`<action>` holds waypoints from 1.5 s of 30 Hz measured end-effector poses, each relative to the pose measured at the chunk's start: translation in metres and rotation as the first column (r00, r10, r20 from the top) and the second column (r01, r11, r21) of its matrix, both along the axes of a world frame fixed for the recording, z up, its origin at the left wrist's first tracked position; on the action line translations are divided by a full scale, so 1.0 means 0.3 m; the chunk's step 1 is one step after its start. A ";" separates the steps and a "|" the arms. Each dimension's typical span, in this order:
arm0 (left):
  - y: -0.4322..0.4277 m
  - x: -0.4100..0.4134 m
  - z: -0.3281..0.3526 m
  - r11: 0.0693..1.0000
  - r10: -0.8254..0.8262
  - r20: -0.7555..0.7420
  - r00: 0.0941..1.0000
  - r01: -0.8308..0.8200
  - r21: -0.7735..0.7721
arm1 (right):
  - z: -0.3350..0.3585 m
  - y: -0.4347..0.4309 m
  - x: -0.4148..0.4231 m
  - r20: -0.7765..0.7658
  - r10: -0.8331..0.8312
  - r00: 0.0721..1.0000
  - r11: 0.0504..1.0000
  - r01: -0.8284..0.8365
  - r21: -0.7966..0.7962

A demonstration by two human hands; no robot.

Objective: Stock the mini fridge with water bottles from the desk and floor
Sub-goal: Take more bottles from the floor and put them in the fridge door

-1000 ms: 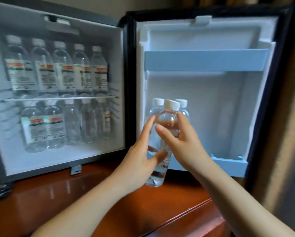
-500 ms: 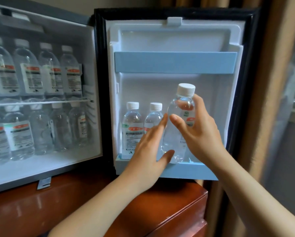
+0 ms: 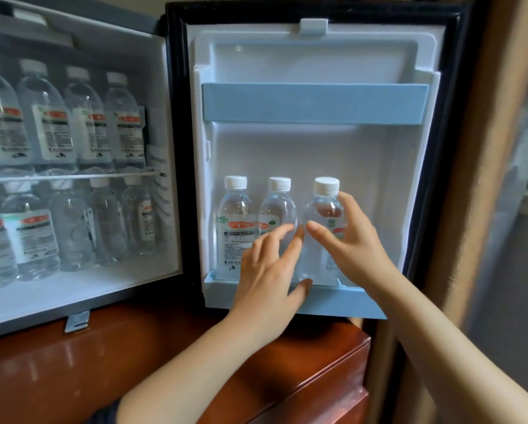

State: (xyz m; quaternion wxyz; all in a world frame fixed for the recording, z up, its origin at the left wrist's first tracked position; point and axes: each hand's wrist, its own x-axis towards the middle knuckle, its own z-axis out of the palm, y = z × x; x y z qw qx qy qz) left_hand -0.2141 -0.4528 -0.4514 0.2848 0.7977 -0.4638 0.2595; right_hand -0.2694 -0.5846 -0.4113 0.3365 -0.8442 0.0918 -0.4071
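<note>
The right hand (image 3: 353, 249) gripped the bottle (image 3: 320, 211) standing in the door shelf (image 3: 342, 302); the left hand (image 3: 268, 270), fingers straight, touched it.

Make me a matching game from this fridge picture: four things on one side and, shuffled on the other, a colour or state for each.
Things
1. rightmost door bottle
2. upper door shelf
3. cabinet
4. wire shelf

Descriptions
A. reddish-brown wood
B. carries a row of bottles
C. in the grip of the right hand
D. pale blue front

Pairs: 1-C, 2-D, 3-A, 4-B
</note>
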 end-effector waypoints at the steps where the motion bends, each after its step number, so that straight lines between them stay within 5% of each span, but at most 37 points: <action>1: -0.005 -0.001 0.000 1.000 0.001 0.005 1.000 -0.001 0.006 | -0.006 -0.011 0.005 -0.009 -0.002 1.000 1.000 0.002 0.019; 10: 0.013 0.000 -0.004 0.998 -0.048 0.013 0.999 0.048 -0.033 | -0.015 0.000 -0.007 -0.016 -0.081 0.997 0.997 0.081 0.008; 17: 0.095 -0.003 0.035 0.977 -0.194 -0.264 0.945 0.162 -0.136 | -0.030 0.095 -0.044 0.329 -0.132 0.935 0.978 0.177 -0.111; 25: 0.398 -0.001 0.068 0.982 -0.085 -0.471 0.878 0.153 0.107 | -0.057 0.305 -0.030 -0.087 0.261 0.961 0.952 -0.271 -0.141; 36: 1.040 -0.135 -0.004 0.903 0.397 -0.585 0.707 -0.186 0.388 | -0.197 0.796 0.119 -0.391 0.631 0.671 0.649 -0.732 -0.209; 45: 1.577 -0.473 -0.171 0.737 0.631 -0.693 0.349 -0.550 0.394 | -0.337 1.372 0.049 -0.492 0.835 0.245 0.233 -0.969 -0.088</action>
